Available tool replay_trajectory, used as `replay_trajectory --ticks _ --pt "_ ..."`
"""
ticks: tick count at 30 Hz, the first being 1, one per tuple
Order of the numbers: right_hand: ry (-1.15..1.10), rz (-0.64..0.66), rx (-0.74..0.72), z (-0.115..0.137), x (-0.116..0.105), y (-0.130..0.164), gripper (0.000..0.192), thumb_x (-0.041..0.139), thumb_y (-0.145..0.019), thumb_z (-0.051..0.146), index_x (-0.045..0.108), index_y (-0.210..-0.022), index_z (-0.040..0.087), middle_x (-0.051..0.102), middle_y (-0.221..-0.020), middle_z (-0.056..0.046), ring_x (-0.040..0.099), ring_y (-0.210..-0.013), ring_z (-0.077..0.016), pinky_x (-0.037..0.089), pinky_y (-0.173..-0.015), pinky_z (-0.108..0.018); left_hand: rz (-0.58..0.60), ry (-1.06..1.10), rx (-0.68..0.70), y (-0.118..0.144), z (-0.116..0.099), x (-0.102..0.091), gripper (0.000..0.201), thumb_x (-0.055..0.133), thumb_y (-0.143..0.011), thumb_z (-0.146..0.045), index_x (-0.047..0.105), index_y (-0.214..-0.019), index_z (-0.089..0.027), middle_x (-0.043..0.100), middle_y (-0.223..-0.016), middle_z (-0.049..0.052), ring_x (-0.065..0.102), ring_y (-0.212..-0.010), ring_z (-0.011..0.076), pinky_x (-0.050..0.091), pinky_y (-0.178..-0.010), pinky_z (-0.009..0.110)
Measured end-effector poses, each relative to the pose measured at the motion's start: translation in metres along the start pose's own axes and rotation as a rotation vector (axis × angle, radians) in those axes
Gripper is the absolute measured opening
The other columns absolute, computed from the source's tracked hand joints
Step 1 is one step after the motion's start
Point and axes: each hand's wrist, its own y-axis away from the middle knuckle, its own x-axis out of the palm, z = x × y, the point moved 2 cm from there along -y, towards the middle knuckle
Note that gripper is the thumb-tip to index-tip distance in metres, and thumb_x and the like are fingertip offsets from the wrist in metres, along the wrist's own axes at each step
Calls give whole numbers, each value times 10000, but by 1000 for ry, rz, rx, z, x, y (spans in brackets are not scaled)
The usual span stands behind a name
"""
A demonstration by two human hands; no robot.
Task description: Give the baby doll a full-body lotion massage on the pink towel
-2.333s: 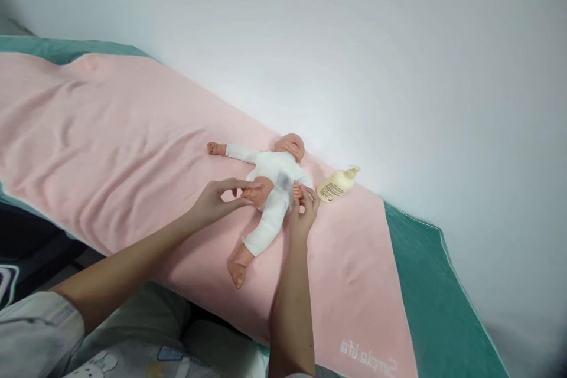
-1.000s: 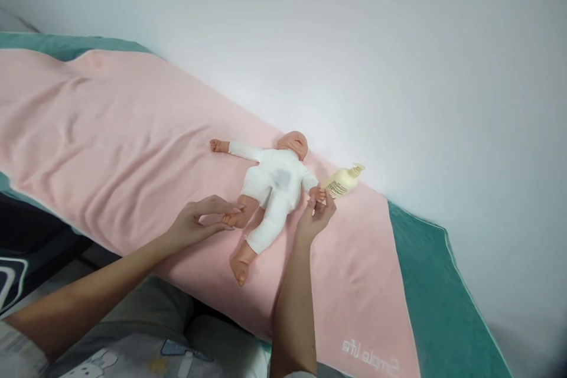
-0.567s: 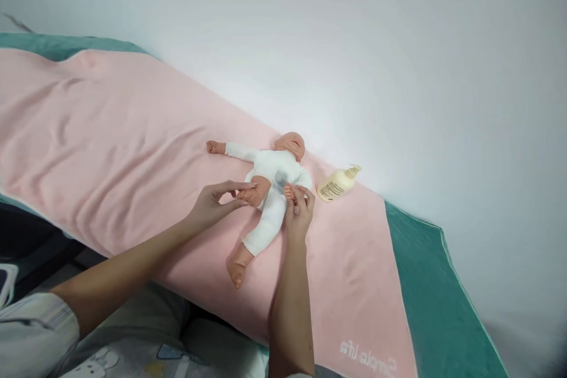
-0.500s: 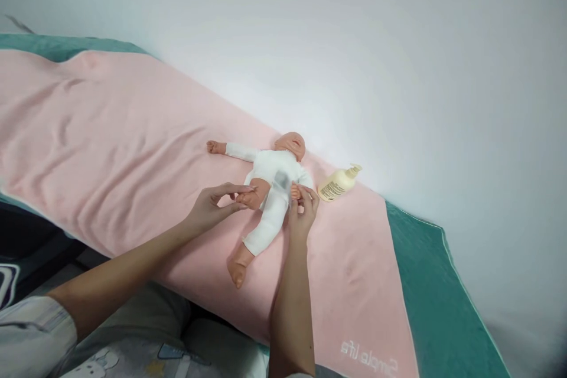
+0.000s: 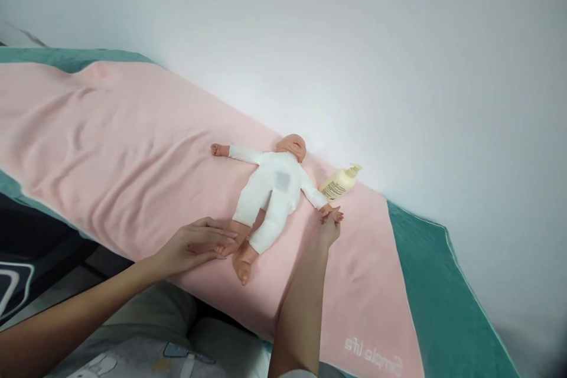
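Left hand (image 5: 190, 246): grip closed lightly, thumb and fingers pinched round one foot of the baby doll (image 5: 270, 189), fingertips curled in at the foot and the palm low over the pink towel (image 5: 133, 153). Right hand (image 5: 328, 227): fingers bunched round the doll's outstretched hand at the end of its white sleeve; grip partly closed, how tightly could not be told because the fingertips were mostly hidden behind the doll's hand.

Doll lay face up on the towel, dressed in a white one-piece suit. Both doll arms were spread out from the body, one towards the far left, one down towards the right hand. Both doll legs were stretched straight towards the person. One bare foot lay free just beside the left hand's fingertips; the other was the foot held in the grip.

Lotion bottle (image 5: 339, 182), cream-coloured with a pump top, lay on its side on the towel just to the right of the doll's head, near the doll's held arm but apart from it.

Towel under the doll was rumpled to the doll's left, with white lettering at its near right corner. Teal bed cover (image 5: 434, 307) showed past the towel's edge, right of the doll. White wall (image 5: 354, 41) stood close behind the doll's head.
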Motion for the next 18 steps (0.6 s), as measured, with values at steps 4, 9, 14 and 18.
replay_trajectory --ticks 4,9,14,18 --pt "5 -7 12 -3 0 -2 454 653 -696 588 503 -813 176 526 -700 15 604 -713 -151 551 -644 -281 29 -71 33 14 -1 2 228 626 -884 -270 717 -1090 -235 733 -1038 63 634 -1069 222 541 -912 355" --pt "-16 -80 29 2 -1 2 398 656 -725 535 445 -763 200 540 -727 6 617 -752 -164 556 -681 -292 63 -156 49 24 -2 -2 258 594 -907 -263 690 -1145 -237 720 -1077 59 621 -1096 206 540 -910 329" --pt "-76 -279 48 17 -13 16 272 610 -756 258 417 -943 213 522 -960 -21 642 -806 -135 572 -744 -304 46 -170 22 21 -10 -27 323 686 -840 -330 678 -1157 -265 677 -1188 11 589 -1126 240 512 -941 361" --pt "-100 -378 -11 56 -18 48 349 584 -774 231 420 -1082 224 436 -1245 -94 635 -898 -135 572 -815 -331 -330 -125 -84 -4 -33 -81 217 678 -863 -266 682 -1076 -226 689 -1114 -34 601 -1076 226 489 -895 406"
